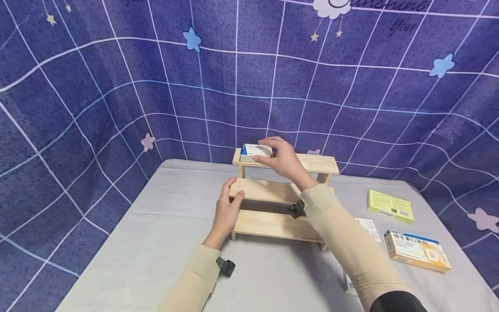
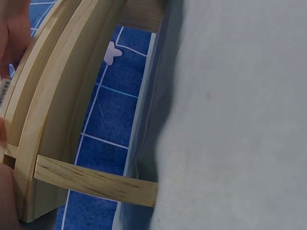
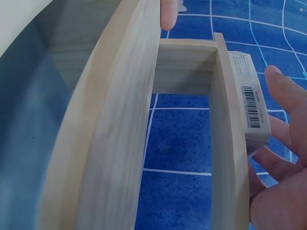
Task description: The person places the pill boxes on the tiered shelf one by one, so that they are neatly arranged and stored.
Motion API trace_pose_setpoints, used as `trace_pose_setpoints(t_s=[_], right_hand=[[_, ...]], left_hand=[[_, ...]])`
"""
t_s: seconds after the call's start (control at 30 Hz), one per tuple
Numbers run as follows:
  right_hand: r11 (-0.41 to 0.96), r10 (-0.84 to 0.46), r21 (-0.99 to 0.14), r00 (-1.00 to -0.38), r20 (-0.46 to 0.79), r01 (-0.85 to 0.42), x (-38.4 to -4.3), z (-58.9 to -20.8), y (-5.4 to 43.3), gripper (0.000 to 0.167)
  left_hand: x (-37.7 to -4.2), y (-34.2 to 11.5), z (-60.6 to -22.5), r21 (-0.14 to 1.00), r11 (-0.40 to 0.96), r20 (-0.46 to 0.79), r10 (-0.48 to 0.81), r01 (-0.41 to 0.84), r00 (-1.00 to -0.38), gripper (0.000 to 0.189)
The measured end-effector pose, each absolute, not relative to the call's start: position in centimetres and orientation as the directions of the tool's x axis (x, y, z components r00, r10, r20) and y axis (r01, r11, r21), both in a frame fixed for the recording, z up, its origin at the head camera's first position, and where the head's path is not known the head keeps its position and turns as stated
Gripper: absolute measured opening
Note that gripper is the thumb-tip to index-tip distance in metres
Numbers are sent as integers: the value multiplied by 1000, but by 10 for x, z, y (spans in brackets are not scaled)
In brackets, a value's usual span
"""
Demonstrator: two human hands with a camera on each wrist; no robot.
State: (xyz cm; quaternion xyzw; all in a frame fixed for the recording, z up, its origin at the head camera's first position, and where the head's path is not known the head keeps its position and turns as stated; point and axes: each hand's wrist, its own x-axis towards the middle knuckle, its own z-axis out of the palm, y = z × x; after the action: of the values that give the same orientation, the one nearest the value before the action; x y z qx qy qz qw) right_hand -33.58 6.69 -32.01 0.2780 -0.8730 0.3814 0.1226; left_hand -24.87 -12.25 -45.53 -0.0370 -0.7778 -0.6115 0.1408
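A three-tier wooden shelf stand (image 1: 278, 225) stands on the grey cloth. My left hand (image 1: 227, 212) grips the left end of its middle board, thumb on top; a fingertip (image 3: 169, 14) shows past that board in the right wrist view. On the left of the top board lies a small white and blue medicine box (image 1: 251, 151), its barcode side (image 3: 250, 105) facing the right wrist camera. Around the right end of this box is my right hand (image 1: 282, 160), fingers gently bent. A narrow gap shows between its upper digit and the box in the right wrist view.
On the cloth (image 1: 163, 242) to the right lie a yellow-green box (image 1: 390, 206) and a white and orange vitamin D box (image 1: 417, 251). Another white box (image 1: 368, 227) is partly behind my right sleeve. A blue gridded curtain (image 1: 218, 104) hangs close behind the stand.
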Motion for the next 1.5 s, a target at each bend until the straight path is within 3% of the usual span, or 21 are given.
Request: trace_pose_setpoints(t_s=[0.33, 0.9, 1.3, 1.5], right_hand=[[495, -365, -659, -824, 433, -566, -321, -319, 98, 59], [474, -367, -620, -780, 507, -626, -287, -322, 146, 56], [545, -367, -498, -726, 581, -675, -258, -330, 180, 55], [548, -352, -529, -753, 556, -648, -245, -337, 200, 51]], left_hand=[[-249, -120, -453, 938, 255, 265, -98, 234, -959, 49], [-250, -124, -452, 940, 241, 271, -101, 240, -957, 47], [-249, -123, -454, 945, 229, 261, -102, 232, -960, 48], [-250, -122, -455, 947, 234, 253, -108, 222, -962, 48]])
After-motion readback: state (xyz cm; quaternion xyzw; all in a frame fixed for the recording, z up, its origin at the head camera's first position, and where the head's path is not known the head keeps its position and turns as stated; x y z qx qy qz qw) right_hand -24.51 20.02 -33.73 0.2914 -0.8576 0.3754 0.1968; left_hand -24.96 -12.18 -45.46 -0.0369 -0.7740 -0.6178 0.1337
